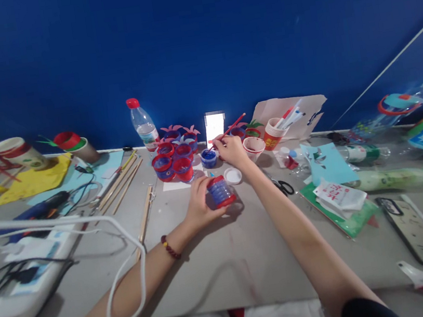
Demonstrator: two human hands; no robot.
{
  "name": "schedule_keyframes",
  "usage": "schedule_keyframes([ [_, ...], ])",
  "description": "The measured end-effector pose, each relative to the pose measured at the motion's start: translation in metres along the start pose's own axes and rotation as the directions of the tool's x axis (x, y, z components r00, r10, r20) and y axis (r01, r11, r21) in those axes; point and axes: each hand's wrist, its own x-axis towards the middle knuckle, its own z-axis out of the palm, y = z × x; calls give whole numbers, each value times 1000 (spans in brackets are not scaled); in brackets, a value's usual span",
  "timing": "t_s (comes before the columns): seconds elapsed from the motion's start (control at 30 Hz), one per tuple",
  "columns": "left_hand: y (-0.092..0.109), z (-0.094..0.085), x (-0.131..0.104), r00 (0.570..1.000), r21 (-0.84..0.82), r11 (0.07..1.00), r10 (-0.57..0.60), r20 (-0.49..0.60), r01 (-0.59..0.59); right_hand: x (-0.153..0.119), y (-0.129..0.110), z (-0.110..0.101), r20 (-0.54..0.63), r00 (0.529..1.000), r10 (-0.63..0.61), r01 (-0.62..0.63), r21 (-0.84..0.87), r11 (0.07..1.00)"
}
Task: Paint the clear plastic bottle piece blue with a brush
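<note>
My left hand (199, 205) grips a piece of clear ribbed plastic bottle (222, 191) with red bands at both ends, tilted above the table. In my right hand (230, 150) is a thin red paintbrush (235, 123), its tip at the small open jar of blue paint (208, 159). A white lid (233, 176) lies just in front of that jar. Several red and blue painted cups (163, 169) stand in a cluster left of the jar, some with cut, petal-like rims. Beside my right hand is a white paper cup (254, 146) with red marks.
A bottle with a red cap (142, 123) and a bright phone screen (215, 126) stand by the blue wall. Wooden sticks (120, 182), a power strip (42, 271) and a white cable (123, 228) lie left. Scissors (283, 186), a cup of pens (274, 133) and a phone (419, 234) are right.
</note>
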Motion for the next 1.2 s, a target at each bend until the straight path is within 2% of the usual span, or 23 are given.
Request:
schedule_keyframes([
  [0.67, -1, 0, -1, 999, -2, 1000, -20, 30, 20, 1, 2, 1, -21, 1000, 21, -20, 16, 1000],
  [1.1, -3, 1, -2, 1000, 11, 1000, -8, 26, 8, 1, 2, 0, -22, 1000, 17, -16, 19, 1000],
  [1.2, 1, 2, -1, 1000, 9, 1000, -7, 6, 7, 1, 2, 2, -6, 1000, 13, -13, 20, 1000],
])
